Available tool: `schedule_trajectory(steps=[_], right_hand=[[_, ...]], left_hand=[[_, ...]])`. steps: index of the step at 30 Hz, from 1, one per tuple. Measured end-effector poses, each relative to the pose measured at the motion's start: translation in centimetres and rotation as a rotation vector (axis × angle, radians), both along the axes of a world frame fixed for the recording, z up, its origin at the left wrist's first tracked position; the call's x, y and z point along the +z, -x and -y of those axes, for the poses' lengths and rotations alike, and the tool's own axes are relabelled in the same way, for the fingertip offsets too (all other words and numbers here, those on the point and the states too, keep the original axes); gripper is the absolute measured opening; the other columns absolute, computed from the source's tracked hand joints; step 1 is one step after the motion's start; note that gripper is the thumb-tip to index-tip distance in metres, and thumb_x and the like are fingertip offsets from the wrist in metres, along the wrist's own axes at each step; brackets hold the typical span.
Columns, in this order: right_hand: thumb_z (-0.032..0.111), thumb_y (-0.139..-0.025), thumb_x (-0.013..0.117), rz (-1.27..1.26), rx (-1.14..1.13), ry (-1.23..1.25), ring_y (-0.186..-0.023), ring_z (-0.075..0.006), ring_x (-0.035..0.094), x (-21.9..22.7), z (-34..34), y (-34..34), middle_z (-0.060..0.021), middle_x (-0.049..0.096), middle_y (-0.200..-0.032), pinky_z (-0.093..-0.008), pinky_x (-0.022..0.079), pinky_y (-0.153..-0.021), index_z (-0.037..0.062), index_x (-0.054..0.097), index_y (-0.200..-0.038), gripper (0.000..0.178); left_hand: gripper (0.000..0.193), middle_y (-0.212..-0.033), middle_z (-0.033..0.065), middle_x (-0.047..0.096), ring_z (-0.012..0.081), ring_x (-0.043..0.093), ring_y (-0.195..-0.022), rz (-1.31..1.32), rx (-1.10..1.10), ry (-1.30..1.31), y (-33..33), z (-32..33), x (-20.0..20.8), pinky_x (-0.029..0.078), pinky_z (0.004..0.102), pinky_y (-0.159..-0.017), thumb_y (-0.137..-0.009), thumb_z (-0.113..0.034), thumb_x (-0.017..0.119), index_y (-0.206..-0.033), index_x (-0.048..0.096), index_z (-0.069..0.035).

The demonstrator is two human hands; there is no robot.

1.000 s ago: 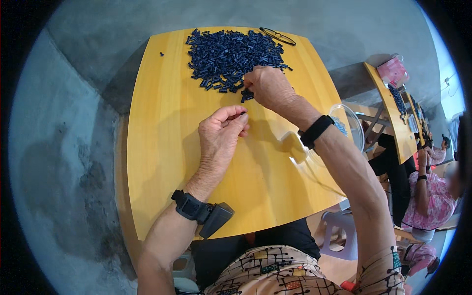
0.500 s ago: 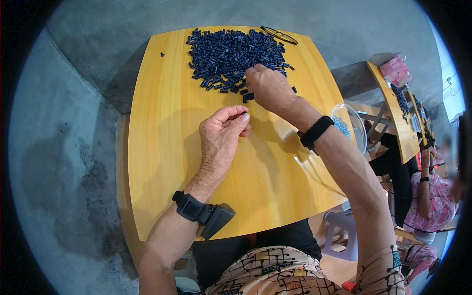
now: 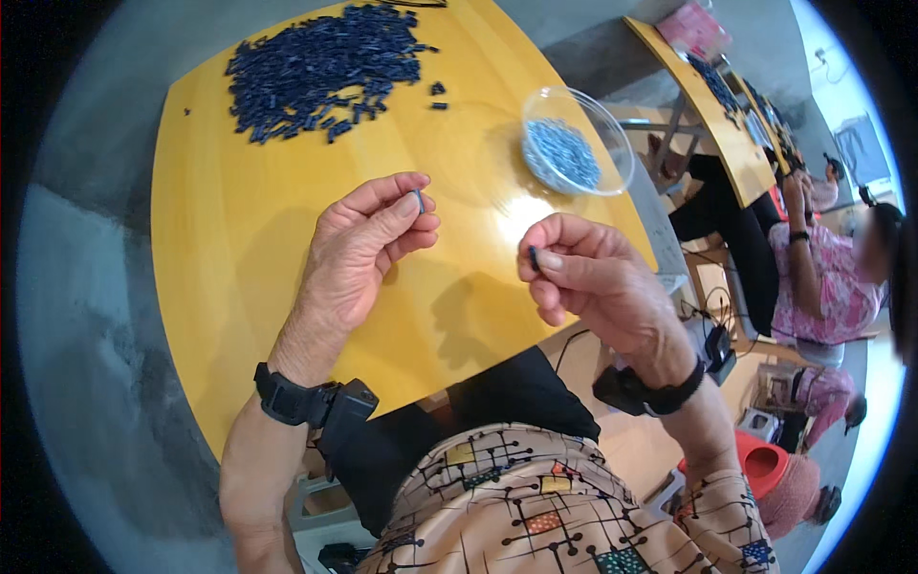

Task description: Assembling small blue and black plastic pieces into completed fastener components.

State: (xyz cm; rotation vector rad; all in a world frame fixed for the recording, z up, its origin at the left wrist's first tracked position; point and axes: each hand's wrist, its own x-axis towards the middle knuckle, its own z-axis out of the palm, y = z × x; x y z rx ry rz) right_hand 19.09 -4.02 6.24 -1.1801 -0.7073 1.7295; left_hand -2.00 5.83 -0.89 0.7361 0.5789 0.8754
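Drawn back from the pile point(image 3: 325, 72) at upper left, the right hand point(image 3: 607, 279) pinches a dark piece point(image 3: 534, 258) right of centre; the left hand point(image 3: 356, 239) pinches a grey piece point(image 3: 419, 201) near centre. Seemingly they're being paired, calling for careful alignment.

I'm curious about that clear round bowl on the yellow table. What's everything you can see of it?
The bowl is round, colourless and see-through, apparently plastic, with a thin pale rim. It seems to stand upright, open side up. Small light-blue pieces lie in it, too fine to make out singly; bare wall shows above them. It sits near the right edge of the yellow table, beyond the right hand, and no hand touches it.
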Motion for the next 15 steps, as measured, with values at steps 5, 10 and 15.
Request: schedule_trajectory(steps=[5,10,15], right_hand=[[0.008,-0.091,0.057,-0.008,-0.059,-0.049,-0.068,-0.0092,0.06,-2.2,1.0,-1.3,-0.0051,0.062,-0.086,-0.0227,0.051,-0.061,0.0017,0.059,-0.098,0.01],[0.006,-0.089,0.059,0.204,-0.089,-0.202,-0.065,-0.0082,0.06,-3.1,0.7,-1.7,-0.0041,0.062,-0.083,-0.0217,0.051,-0.057,-0.0008,0.059,-0.099,0.012],[0.005,-0.087,0.062,0.242,-0.109,-0.268,-0.061,-0.0077,0.059,-3.7,0.8,-1.4,-0.0035,0.061,-0.081,-0.0204,0.05,-0.053,-0.0024,0.058,-0.099,0.014]], left_hand=[[0.019,-0.093,0.0049,0.065,0.0115,0.064,-0.079,-0.014,-0.15,0.094,-1.9,2.5,-0.1,0.055,0.0245,-0.073,-0.089,-0.011,0.061,-0.107,0.062,-0.004],[0.018,-0.09,0.0064,0.066,0.0137,0.065,-0.078,0.01,-0.174,0.093,-3.1,3.3,-0.2,0.056,0.0271,-0.072,-0.087,-0.011,0.063,-0.104,0.062,-0.003],[0.02,-0.088,0.0084,0.067,0.0146,0.066,-0.076,0.029,-0.183,0.094,-3.2,3.1,-0.6,0.057,0.0272,-0.07,-0.085,-0.008,0.065,-0.104,0.062,-0.002]])
